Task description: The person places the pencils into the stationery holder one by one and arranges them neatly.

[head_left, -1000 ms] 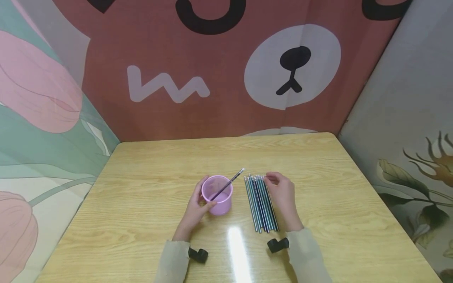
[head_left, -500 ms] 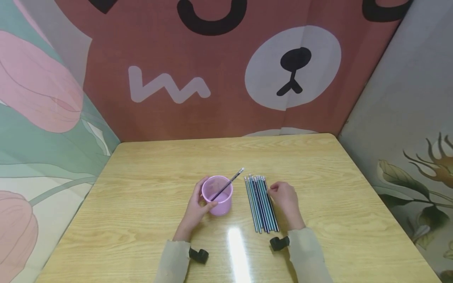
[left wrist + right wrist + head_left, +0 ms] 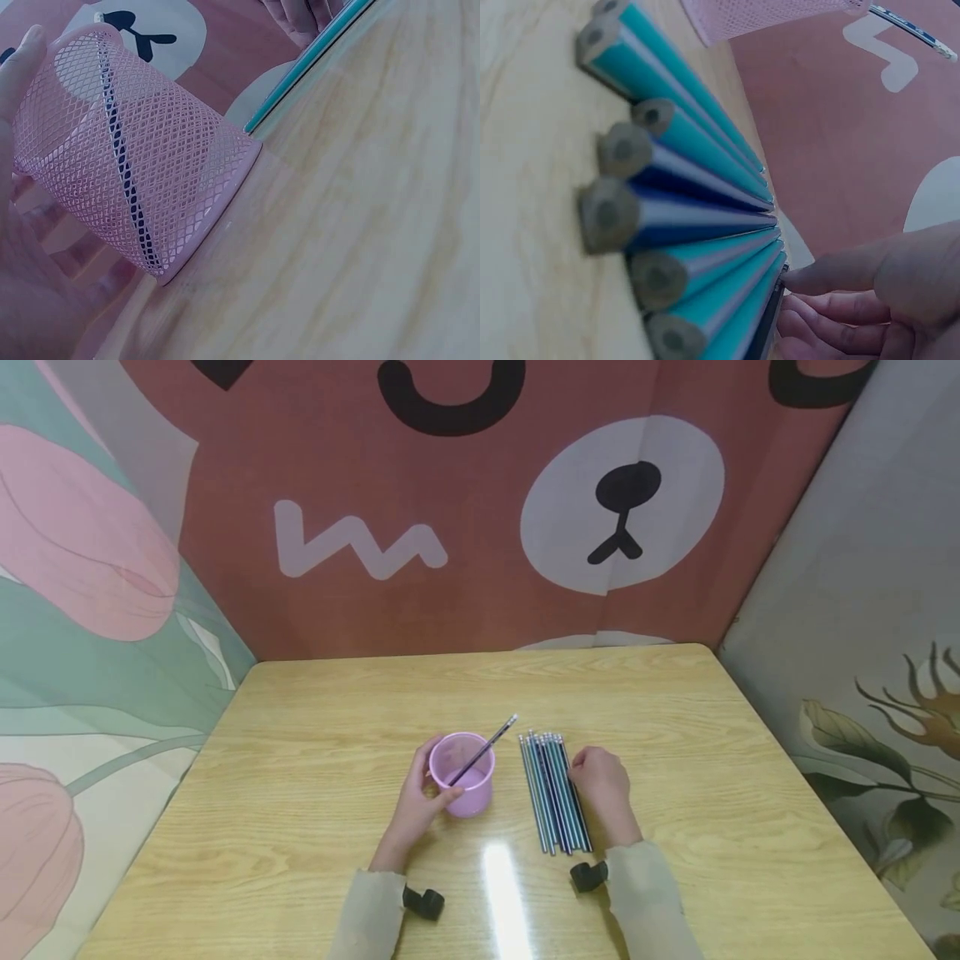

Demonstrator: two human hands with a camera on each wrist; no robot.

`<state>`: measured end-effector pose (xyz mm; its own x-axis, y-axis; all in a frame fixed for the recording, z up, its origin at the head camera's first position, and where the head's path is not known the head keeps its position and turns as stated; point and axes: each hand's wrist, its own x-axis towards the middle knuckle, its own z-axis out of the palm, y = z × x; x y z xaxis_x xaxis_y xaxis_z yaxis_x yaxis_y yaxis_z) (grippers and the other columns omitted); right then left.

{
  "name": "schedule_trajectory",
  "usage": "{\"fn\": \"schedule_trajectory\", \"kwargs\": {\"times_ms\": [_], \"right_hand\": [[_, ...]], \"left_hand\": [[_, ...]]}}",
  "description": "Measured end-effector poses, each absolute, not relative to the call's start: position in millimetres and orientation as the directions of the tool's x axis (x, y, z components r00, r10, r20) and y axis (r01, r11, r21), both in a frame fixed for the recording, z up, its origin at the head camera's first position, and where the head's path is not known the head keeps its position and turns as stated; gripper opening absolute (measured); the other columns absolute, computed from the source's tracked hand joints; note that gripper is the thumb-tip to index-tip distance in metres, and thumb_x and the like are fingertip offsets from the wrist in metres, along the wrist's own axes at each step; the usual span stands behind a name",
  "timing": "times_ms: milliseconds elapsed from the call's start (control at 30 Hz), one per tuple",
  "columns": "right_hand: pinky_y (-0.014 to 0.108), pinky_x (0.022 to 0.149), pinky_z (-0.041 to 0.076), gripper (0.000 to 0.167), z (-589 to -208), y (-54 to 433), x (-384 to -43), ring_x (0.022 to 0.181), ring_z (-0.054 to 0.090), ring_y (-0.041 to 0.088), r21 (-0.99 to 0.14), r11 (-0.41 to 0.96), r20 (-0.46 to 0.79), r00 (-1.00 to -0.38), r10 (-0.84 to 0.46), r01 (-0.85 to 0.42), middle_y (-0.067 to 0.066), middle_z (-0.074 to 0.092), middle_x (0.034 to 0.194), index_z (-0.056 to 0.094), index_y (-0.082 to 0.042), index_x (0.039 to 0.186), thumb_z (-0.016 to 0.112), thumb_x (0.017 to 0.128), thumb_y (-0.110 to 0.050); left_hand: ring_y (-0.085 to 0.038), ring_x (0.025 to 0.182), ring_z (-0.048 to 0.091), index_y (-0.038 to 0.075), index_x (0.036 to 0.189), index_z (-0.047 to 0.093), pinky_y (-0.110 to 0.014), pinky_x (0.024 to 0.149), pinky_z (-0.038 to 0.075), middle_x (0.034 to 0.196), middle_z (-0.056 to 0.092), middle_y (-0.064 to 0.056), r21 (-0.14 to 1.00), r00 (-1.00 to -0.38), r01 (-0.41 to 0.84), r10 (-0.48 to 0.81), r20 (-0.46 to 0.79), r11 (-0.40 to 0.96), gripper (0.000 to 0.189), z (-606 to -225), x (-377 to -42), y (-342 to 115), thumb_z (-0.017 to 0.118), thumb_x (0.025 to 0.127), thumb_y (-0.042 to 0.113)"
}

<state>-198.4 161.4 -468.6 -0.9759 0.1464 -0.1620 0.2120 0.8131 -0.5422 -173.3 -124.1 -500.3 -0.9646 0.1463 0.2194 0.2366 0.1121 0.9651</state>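
Wooden table [image 3: 300, 760], one cup [image 3: 470, 802] holding one pencil [image 3: 483, 751], one pencil row [image 3: 553, 793], two hands [image 3: 411, 810] [image 3: 606, 787]

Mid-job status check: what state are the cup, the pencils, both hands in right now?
Pink mesh cup: upright on the table, mostly empty.
Leaning pencil: slanted inside the cup, white-tipped end above the rim.
Pencil row: lying side by side, near ends unsharpened.
Left hand: gripping the cup.
Right hand: thumb at the outermost dark pencil; pinch unclear.

Pencil [image 3: 489, 748] in cup [image 3: 476, 803]; pencil row [image 3: 553, 795] R, on tbl [image 3: 330, 735].
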Motion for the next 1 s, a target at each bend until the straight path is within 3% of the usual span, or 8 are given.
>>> {"fn": "schedule_trajectory", "kwargs": {"times_ms": [167,333,433,533,633,733,833,1000], "right_hand": [[0.027,0.051,0.045,0.01,-468,157,-201,0.062,0.057,0.018,-0.44,0.873,-0.182,-0.973,0.141,0.209,0.008,0.065,0.074,0.065,-0.003,0.08,0.065,0.084,-0.012],[0.022,0.042,0.032,0.029,-467,157,-200,0.047,0.044,0.013,-0.409,0.892,-0.184,-0.975,0.127,0.193,0.0,0.048,0.053,0.051,-0.01,0.059,0.064,0.084,-0.012],[0.021,0.04,0.027,0.036,-467,160,-200,0.044,0.037,0.011,-0.409,0.894,-0.179,-0.977,0.12,0.184,-0.004,0.039,0.048,0.043,-0.013,0.053,0.063,0.084,-0.012],[0.021,0.042,0.028,0.036,-467,164,-200,0.046,0.038,0.011,-0.417,0.888,-0.195,-0.973,0.124,0.197,-0.004,0.04,0.049,0.045,-0.014,0.052,0.064,0.083,-0.015],[0.023,0.045,0.034,0.026,-467,168,-201,0.052,0.047,0.014,-0.433,0.875,-0.216,-0.967,0.132,0.216,-0.001,0.053,0.056,0.056,-0.011,0.059,0.066,0.082,-0.018],[0.026,0.051,0.041,0.015,-469,173,-202,0.061,0.056,0.017,-0.468,0.853,-0.229,-0.964,0.132,0.228,0.005,0.067,0.073,0.068,-0.007,0.077,0.067,0.083,-0.021],[0.029,0.057,0.048,0.019,-472,179,-201,0.07,0.062,0.019,-0.536,0.814,-0.23,-0.966,0.116,0.226,0.011,0.072,0.088,0.07,-0.004,0.094,0.066,0.086,-0.02],[0.032,0.066,0.058,0.026,-475,188,-201,0.077,0.066,0.022,-0.703,0.67,-0.244,-0.966,0.086,0.238,0.021,0.069,0.099,0.065,0.005,0.108,0.061,0.09,-0.014]], "left_hand": [[-0.041,0.13,0.046,0.012,0.148,0.033,-0.056,0.107,0.043,0.148,0.043,-0.019,0.964,-0.963,0.245,0.144,0.229,0.107,0.08,-500,-173,-124,0.076,0.08,0.005],[-0.041,0.131,0.046,0.012,0.148,0.033,-0.056,0.108,0.042,0.148,0.043,-0.018,0.965,-0.963,0.24,0.152,0.222,0.109,0.08,-500,-173,-124,0.075,0.08,0.005],[-0.041,0.131,0.046,0.013,0.148,0.033,-0.056,0.108,0.042,0.148,0.043,-0.018,0.965,-0.962,0.24,0.158,0.222,0.107,0.08,-501,-174,-124,0.076,0.08,0.007],[-0.042,0.13,0.046,0.013,0.148,0.033,-0.057,0.107,0.042,0.147,0.043,-0.019,0.964,-0.961,0.244,0.158,0.226,0.103,0.08,-502,-174,-124,0.076,0.08,0.007],[-0.042,0.129,0.048,0.013,0.148,0.033,-0.058,0.105,0.043,0.147,0.043,-0.019,0.965,-0.962,0.243,0.156,0.226,0.101,0.08,-503,-175,-124,0.075,0.08,0.006],[-0.042,0.127,0.049,0.013,0.148,0.033,-0.057,0.104,0.044,0.147,0.043,-0.019,0.965,-0.962,0.242,0.156,0.225,0.098,0.08,-504,-175,-125,0.075,0.08,0.006],[-0.042,0.127,0.049,0.013,0.148,0.033,-0.056,0.105,0.044,0.147,0.043,-0.019,0.966,-0.963,0.237,0.158,0.22,0.098,0.08,-504,-176,-125,0.076,0.08,0.007],[-0.043,0.127,0.049,0.012,0.149,0.032,-0.057,0.105,0.044,0.147,0.042,-0.019,0.967,-0.962,0.234,0.166,0.216,0.099,0.081,-503,-175,-125,0.075,0.081,0.008]]}}
